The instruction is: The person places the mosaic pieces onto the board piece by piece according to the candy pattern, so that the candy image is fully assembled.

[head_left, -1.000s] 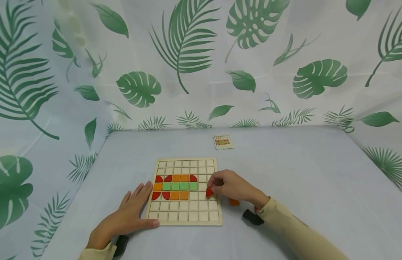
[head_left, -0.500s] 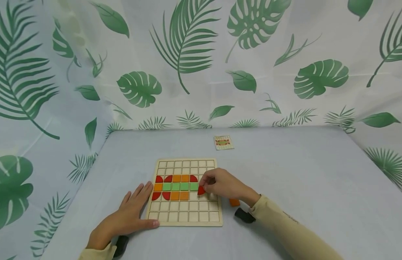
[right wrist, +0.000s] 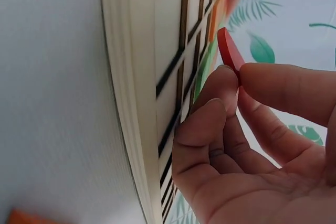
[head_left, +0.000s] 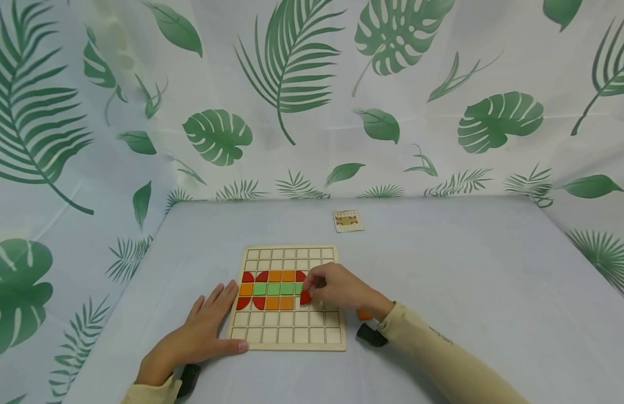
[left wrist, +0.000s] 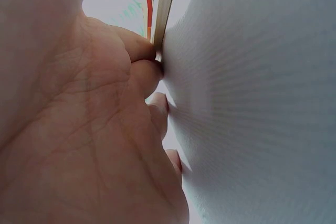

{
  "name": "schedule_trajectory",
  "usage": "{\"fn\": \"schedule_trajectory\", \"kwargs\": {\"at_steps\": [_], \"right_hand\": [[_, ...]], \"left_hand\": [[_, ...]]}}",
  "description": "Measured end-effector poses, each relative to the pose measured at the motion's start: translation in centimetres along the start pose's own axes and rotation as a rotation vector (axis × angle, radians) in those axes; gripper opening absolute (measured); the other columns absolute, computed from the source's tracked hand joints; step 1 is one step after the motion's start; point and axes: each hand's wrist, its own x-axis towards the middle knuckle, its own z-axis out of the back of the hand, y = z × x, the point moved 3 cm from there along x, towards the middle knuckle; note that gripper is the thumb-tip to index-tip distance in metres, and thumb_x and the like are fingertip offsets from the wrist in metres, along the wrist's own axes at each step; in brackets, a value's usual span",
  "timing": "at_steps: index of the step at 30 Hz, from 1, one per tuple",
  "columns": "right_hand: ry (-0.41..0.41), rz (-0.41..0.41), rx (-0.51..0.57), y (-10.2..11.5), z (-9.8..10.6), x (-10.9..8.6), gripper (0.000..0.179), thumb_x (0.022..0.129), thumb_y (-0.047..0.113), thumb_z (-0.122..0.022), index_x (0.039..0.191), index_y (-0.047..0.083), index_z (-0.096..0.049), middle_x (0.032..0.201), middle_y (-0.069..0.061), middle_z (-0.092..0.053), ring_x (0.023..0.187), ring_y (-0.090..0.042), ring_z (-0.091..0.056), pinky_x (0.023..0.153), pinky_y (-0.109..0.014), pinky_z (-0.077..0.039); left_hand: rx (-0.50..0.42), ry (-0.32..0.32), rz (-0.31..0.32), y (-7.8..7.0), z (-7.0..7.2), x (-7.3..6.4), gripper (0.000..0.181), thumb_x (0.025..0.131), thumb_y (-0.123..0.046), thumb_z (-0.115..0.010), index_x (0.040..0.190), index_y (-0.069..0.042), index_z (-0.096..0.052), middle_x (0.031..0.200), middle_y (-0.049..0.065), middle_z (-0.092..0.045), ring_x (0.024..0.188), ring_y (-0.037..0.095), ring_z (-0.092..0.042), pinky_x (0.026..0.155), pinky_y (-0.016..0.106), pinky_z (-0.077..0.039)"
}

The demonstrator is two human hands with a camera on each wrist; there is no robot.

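A light wooden grid board lies on the table, with red quarter-round, orange square and green square tiles set in three of its rows. My right hand pinches a red quarter-round tile between thumb and fingertip, close over the board at the right end of the green row. In the right wrist view the red tile stands tilted off the board's face. My left hand lies spread along the board's left edge, its thumb at the lower left corner. The left wrist view shows fingertips right at the board's side.
A small pattern card lies behind the board on the pale table. An orange tile sits right of the board, partly under the right wrist. Leaf-printed cloth closes off the back and sides.
My right hand has moved left across the board with the red tile, from the right-hand columns to the end of the green row. The left hand has stayed in place.
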Motion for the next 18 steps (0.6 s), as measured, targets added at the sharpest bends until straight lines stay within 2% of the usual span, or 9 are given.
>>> {"fn": "schedule_trajectory", "kwargs": {"at_steps": [11, 18], "right_hand": [[-0.034, 0.038, -0.126, 0.2, -1.0, 0.6, 0.013, 0.094, -0.006, -0.07, 0.088, 0.006, -0.074, 0.078, 0.005, -0.064, 0.073, -0.011, -0.055, 0.067, -0.025, -0.049], [-0.025, 0.042, -0.163, 0.5, -1.2, 0.8, 0.016, 0.094, -0.004, -0.072, 0.083, 0.008, -0.073, 0.073, 0.006, -0.061, 0.068, -0.008, -0.052, 0.063, -0.024, -0.045]], "left_hand": [[-0.008, 0.003, 0.005, -0.1, 0.1, 0.0, 0.125, 0.084, -0.057, -0.087, 0.171, -0.003, -0.016, 0.178, 0.018, -0.014, 0.162, 0.045, -0.003, 0.123, 0.072, 0.004], [-0.012, 0.005, 0.011, -0.1, 0.2, 0.0, 0.125, 0.084, -0.057, -0.087, 0.172, -0.004, -0.016, 0.178, 0.017, -0.014, 0.162, 0.044, -0.002, 0.123, 0.07, 0.005]]}}
